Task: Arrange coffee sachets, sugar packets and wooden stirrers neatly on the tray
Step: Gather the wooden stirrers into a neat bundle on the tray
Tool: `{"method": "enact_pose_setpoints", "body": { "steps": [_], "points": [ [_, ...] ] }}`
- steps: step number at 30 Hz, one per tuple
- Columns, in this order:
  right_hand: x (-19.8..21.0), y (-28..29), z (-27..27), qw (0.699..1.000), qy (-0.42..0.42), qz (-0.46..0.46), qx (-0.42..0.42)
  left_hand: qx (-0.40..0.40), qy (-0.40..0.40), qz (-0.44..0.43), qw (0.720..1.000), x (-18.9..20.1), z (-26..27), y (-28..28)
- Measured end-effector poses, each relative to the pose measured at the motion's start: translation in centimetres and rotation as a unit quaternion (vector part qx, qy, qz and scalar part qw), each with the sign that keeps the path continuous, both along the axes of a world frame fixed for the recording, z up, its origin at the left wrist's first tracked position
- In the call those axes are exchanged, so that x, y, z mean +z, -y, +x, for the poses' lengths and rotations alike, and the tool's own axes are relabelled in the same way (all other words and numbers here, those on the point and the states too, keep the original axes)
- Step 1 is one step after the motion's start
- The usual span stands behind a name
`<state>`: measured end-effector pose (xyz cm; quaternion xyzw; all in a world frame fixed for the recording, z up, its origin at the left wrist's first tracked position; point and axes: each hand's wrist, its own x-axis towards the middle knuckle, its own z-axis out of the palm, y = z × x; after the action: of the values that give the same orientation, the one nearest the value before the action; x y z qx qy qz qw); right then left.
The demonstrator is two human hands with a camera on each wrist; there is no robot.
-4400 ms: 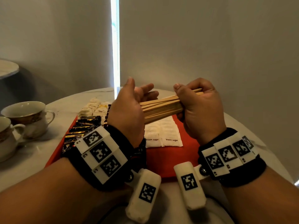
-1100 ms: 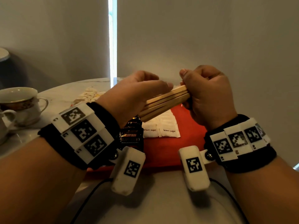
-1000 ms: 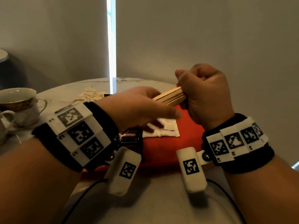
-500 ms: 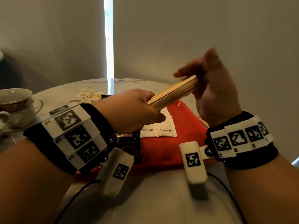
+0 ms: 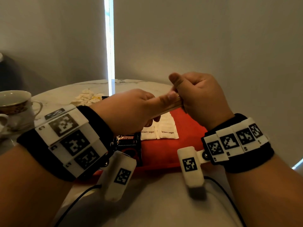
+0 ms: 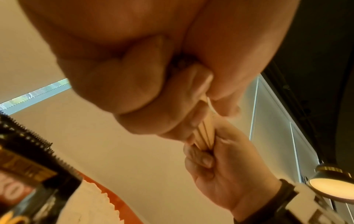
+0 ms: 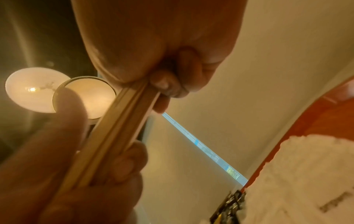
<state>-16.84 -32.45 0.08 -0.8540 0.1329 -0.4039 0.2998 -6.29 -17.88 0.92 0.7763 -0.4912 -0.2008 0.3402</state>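
Both hands hold one bundle of wooden stirrers [image 5: 170, 108] in the air above the red tray [image 5: 185, 128]. My left hand [image 5: 139, 110] grips the near end of the stirrers [image 6: 204, 133], thumb along the top. My right hand [image 5: 195, 99] is curled round the far end of the stirrers [image 7: 122, 121]. On the tray, white brown sugar packets [image 5: 159, 131] lie in two rows under the hands. A black Kopiko coffee sachet [image 5: 127, 145] lies beside them on the left, with more sachets hidden behind my left wrist.
Two teacups [image 5: 14, 102] stand at the table's left edge. A loose heap of pale packets [image 5: 86, 98] lies on the marble table [image 5: 54, 97] behind the tray. Wrist-camera cables [image 5: 224, 194] trail over the near table edge.
My right hand, which had opened half a second ago, has closed round the stirrers' far end again. The left hand slid along the bundle toward it, and the bundle sank slightly.
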Motion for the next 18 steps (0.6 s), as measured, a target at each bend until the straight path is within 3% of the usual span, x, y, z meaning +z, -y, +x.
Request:
{"method": "enact_pose_setpoints", "body": {
  "steps": [4,9,11,12,15,18],
  "points": [
    [-0.5,0.3,0.4,0.999,0.036,-0.004,-0.005,0.003,0.017,-0.010,1.000,-0.2,0.2,0.0],
    [0.6,0.8,-0.8,0.987,-0.127,0.016,0.093,0.014,0.105,0.040,0.994,0.6,0.6,-0.7],
    [1.0,1.9,-1.6,0.966,-0.159,0.096,0.181,-0.007,0.118,0.052,0.992,0.7,0.8,-1.2],
    [1.0,2.5,-1.9,0.939,-0.164,0.174,0.246,-0.021,0.115,0.058,0.991,0.6,0.9,-1.4],
    [0.2,3.3,-2.0,0.803,-0.180,0.411,0.392,-0.055,0.107,0.075,0.990,0.6,0.7,-1.6],
    [-0.8,3.8,-1.4,0.725,-0.257,0.480,0.422,-0.061,0.118,0.088,0.987,0.8,0.4,-1.4]
  ]
}}
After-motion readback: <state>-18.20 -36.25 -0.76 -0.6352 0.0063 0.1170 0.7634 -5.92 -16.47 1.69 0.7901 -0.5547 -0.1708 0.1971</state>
